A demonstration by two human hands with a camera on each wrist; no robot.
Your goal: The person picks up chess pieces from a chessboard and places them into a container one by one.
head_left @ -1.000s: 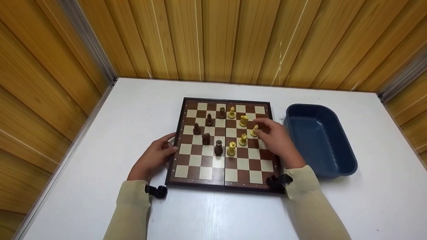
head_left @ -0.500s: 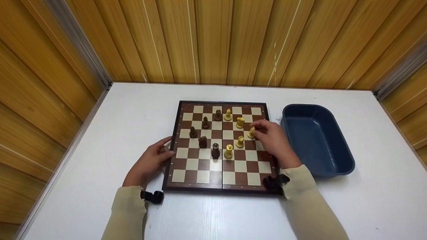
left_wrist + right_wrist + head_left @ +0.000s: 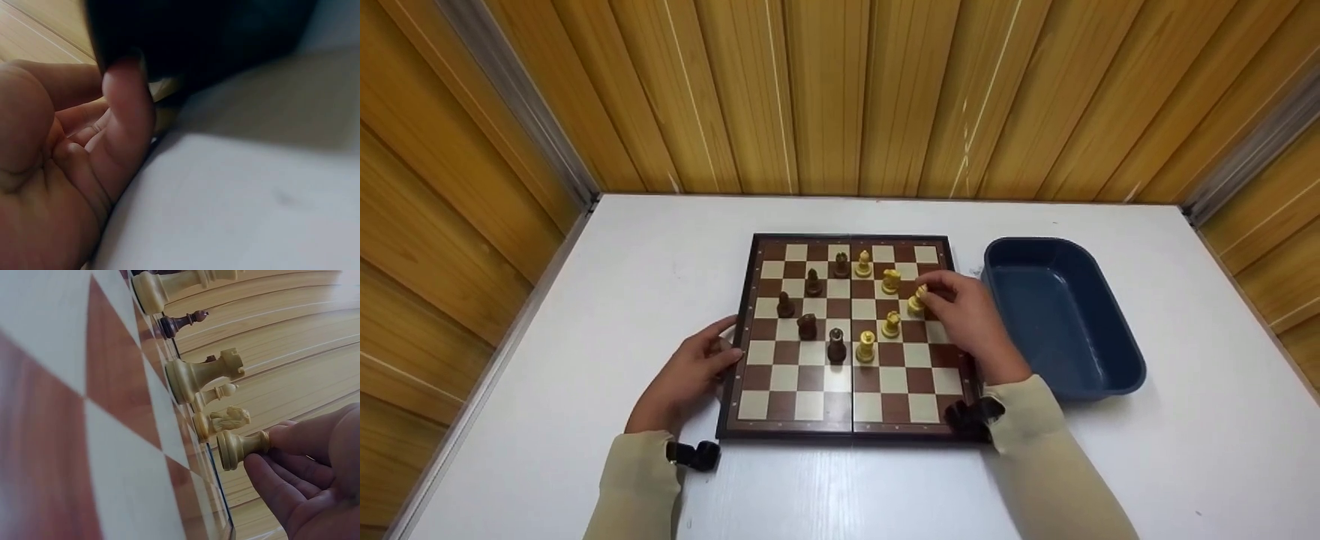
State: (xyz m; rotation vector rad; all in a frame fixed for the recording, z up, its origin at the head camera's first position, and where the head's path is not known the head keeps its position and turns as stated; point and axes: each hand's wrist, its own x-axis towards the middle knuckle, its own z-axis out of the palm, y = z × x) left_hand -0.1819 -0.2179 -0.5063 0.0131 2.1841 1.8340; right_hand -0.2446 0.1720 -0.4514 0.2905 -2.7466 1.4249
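Observation:
A folding chessboard [image 3: 795, 405] lies flat on the white table. My right hand [image 3: 969, 311] pinches a light chess piece [image 3: 239, 448] between thumb and fingers over the board's right side. Its base looks raised off the board in the right wrist view, and its top is covered by the fingers. Nearby stand a light rook [image 3: 892, 324], a light knight [image 3: 891, 281] and a light bishop [image 3: 863, 263]. My left hand [image 3: 695, 366] rests at the board's left edge, its thumb [image 3: 126, 93] and forefinger touching the dark side.
Several dark pieces stand on the left half, including a tall one [image 3: 836, 346] beside a tall light piece [image 3: 866, 346]. A blue plastic tub [image 3: 1129, 360] stands right of the board. Wood-patterned walls [image 3: 825, 97] enclose the table [image 3: 660, 255].
The right hand's fingers have closed round the light piece, which seems slightly raised. The left hand stays at the board's edge. The head view has shifted a little.

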